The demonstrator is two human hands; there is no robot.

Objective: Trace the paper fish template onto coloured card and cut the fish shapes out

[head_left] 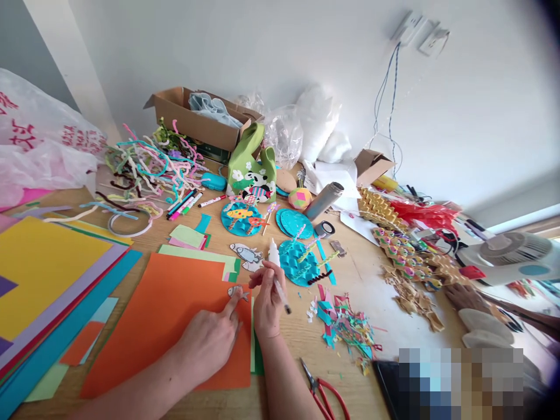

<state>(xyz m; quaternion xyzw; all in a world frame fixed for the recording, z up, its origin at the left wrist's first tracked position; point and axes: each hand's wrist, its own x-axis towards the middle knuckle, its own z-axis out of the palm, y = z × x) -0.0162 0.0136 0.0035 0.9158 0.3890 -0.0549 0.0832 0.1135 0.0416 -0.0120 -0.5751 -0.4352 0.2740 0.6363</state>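
Note:
On an orange sheet [175,315] lies a small grey paper fish [237,293]. The index finger of my left hand [213,335] presses on it, with the other fingers curled in and nothing visible in them. Just right of the fish, at the sheet's upper right corner, my right hand [269,303] is closed around a pen [282,294], whose clear end points down to the right. A white bottle with a narrow tip [273,252] stands beyond my right hand. More grey paper fish [248,254] lie above the sheet.
Red-handled pliers [324,394] and paper scraps [345,321] lie to the right. Coloured sheets [56,256] are stacked left. Blue discs [300,262], a metal flask [324,201] and pipe cleaners [149,166] are farther back. Another person's hand [466,297] is at far right, near a fan [511,251].

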